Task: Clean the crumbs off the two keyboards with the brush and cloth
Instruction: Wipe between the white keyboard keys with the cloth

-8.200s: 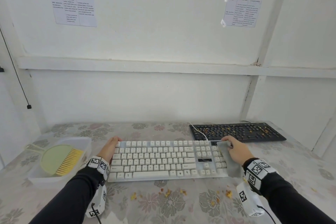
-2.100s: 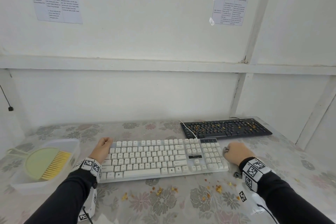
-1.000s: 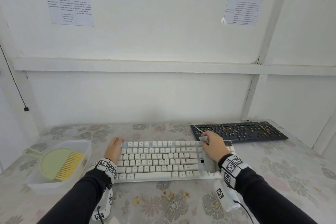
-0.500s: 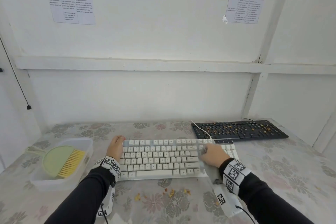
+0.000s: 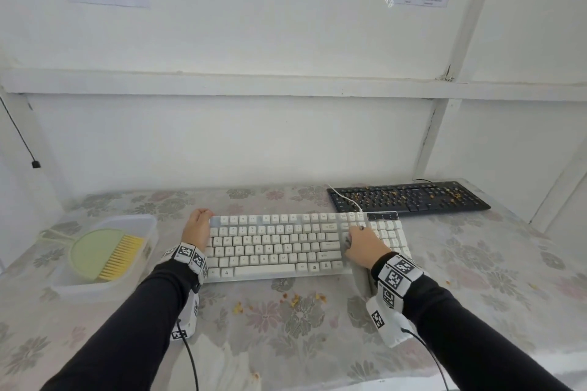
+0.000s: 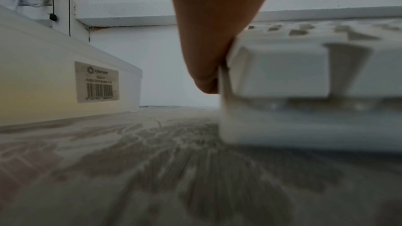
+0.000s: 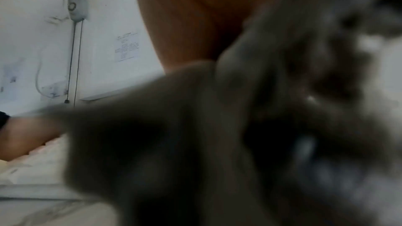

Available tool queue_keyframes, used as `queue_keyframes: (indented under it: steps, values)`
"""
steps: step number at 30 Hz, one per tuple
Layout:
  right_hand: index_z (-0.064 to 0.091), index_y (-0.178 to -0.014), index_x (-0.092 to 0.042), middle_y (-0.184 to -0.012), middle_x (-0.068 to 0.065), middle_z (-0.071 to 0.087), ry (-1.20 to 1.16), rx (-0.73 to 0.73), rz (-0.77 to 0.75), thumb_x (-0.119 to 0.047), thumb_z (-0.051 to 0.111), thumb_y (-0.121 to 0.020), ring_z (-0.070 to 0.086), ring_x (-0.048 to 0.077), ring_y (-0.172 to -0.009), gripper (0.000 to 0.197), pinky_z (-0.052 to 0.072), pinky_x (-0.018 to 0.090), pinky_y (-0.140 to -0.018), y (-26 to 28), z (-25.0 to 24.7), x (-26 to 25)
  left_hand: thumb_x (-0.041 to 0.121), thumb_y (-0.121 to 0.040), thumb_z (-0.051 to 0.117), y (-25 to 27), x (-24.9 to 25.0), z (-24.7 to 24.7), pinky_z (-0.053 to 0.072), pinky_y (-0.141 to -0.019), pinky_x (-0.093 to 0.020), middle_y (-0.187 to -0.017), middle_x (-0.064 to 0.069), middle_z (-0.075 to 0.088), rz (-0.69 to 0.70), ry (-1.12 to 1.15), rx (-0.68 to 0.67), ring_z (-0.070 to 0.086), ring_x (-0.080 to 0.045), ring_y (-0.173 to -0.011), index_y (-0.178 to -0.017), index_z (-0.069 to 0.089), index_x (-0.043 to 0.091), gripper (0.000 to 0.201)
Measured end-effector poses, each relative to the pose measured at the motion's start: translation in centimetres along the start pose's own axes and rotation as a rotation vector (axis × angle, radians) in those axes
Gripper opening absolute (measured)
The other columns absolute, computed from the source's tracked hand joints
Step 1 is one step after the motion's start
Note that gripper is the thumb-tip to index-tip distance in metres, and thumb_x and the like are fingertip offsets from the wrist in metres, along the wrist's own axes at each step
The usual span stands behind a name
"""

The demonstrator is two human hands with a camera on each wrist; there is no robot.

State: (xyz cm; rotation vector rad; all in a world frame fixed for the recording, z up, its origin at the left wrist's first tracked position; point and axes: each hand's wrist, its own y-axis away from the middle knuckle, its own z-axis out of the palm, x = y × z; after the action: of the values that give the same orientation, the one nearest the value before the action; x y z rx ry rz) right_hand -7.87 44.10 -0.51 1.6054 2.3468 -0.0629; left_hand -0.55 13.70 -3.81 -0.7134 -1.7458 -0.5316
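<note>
The white keyboard lies across the middle of the table. My left hand braces its left end, fingers curled at the far corner; the left wrist view shows that hand pressed against the keyboard's side. My right hand grips the grey cloth and presses it on the keys near the number pad. In the right wrist view the cloth fills the frame, blurred. The black keyboard, strewn with orange crumbs, lies at the back right. The green and yellow brush lies in the tub.
A clear plastic tub stands at the left, close to my left hand. Orange crumbs dot the floral tablecloth in front of the white keyboard. Its white cable runs over the black keyboard's left end. A white wall stands close behind.
My right hand has wiped the cloth over the white keyboard's right part, from its front edge half a second ago back up onto the keys. The left hand stays at the left end.
</note>
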Motion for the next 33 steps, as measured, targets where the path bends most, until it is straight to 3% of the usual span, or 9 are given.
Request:
queue_keyframes:
  steps: [3,8,13,17,20,24,26,30,33]
  values:
    - [0.031,-0.062,-0.017,-0.07,-0.003,0.039,-0.059,-0.045,0.019,-0.012,0.041,-0.091,0.044,0.013,-0.07,0.031,0.038,0.023,-0.073,0.5,-1.3,0.0,0.017,-0.098,0.036,0.0,-0.1,0.0,0.027,-0.084,-0.024,-0.106,-0.006,0.048,-0.006,0.01,-0.001,0.041,-0.017,-0.099,-0.106,0.049,0.008,0.018]
    - [0.031,-0.068,-0.017,-0.086,0.001,0.038,-0.263,0.28,-0.02,0.001,0.049,-0.085,0.038,0.019,-0.083,0.03,0.034,0.019,-0.068,-0.8,-2.6,-0.1,0.018,-0.098,0.037,-0.3,-0.2,-0.1,0.029,-0.084,-0.025,-0.105,-0.007,0.049,-0.008,0.014,-0.004,0.043,-0.018,-0.098,-0.102,0.047,0.01,0.014]
    - [0.037,-0.097,-0.012,-0.097,0.005,0.039,-0.155,0.083,-0.033,-0.002,0.052,-0.086,0.043,0.018,-0.087,0.02,0.041,0.024,-0.075,0.2,-0.6,0.8,0.018,-0.098,0.037,-0.4,-0.4,0.0,0.029,-0.084,-0.026,-0.105,-0.007,0.049,0.0,0.006,-0.012,0.043,-0.018,-0.099,-0.102,0.047,0.01,0.014]
    - [0.035,-0.081,-0.017,-0.078,-0.005,0.038,-0.006,-0.12,-0.019,-0.005,0.053,-0.085,0.046,0.019,-0.086,0.023,0.032,0.016,-0.054,1.9,-0.1,1.4,0.018,-0.098,0.037,-0.3,-0.4,0.0,0.029,-0.084,-0.026,-0.105,-0.007,0.049,0.011,0.013,-0.011,0.044,-0.019,-0.1,-0.102,0.047,0.009,0.014]
    - [0.032,-0.069,-0.02,-0.074,-0.006,0.038,0.014,-0.201,0.039,-0.006,0.055,-0.083,0.046,0.019,-0.087,0.03,0.033,0.015,-0.054,2.3,-1.5,1.0,0.019,-0.098,0.036,-0.3,-0.4,-0.1,0.029,-0.085,-0.026,-0.106,-0.006,0.049,0.016,-0.005,-0.014,0.043,-0.018,-0.099,-0.102,0.047,0.01,0.015]
    - [0.041,-0.096,-0.01,-0.077,-0.003,0.044,-0.32,0.194,0.03,0.0,0.049,-0.088,0.051,0.022,-0.085,0.015,0.037,0.02,-0.065,1.3,-3.5,0.4,0.012,-0.098,0.03,-0.5,-0.6,-0.1,0.026,-0.079,-0.022,-0.104,-0.005,0.045,0.064,-0.141,-0.027,0.04,-0.016,-0.096,-0.099,0.046,0.009,0.016]
    - [0.032,-0.124,-0.001,-0.08,0.0,0.049,-0.379,0.319,0.045,0.004,0.048,-0.087,0.053,0.021,-0.084,0.041,0.041,0.026,-0.07,0.4,-3.7,0.2,0.011,-0.099,0.027,-0.6,-0.8,-0.2,0.025,-0.076,-0.021,-0.104,-0.005,0.044,0.076,-0.191,-0.039,0.041,-0.017,-0.097,-0.1,0.047,0.007,0.021]
    - [0.038,-0.121,0.003,-0.121,0.017,0.045,-0.257,0.251,0.12,-0.006,0.048,-0.092,0.051,0.024,-0.098,0.031,0.039,0.023,-0.081,0.1,-2.8,0.4,0.015,-0.099,0.028,-0.7,-0.8,-0.1,0.026,-0.08,-0.023,-0.106,-0.005,0.045,0.051,-0.16,-0.032,0.04,-0.017,-0.098,-0.113,0.052,0.001,0.031]
    - [0.044,-0.104,-0.006,-0.106,0.008,0.046,-0.138,0.136,0.092,-0.005,0.046,-0.092,0.04,0.016,-0.084,0.012,0.035,0.016,-0.07,0.9,-1.6,1.2,0.017,-0.098,0.03,-0.5,-0.6,0.0,0.028,-0.082,-0.026,-0.106,-0.006,0.048,0.024,-0.084,-0.014,0.041,-0.017,-0.099,-0.113,0.053,0.001,0.032]
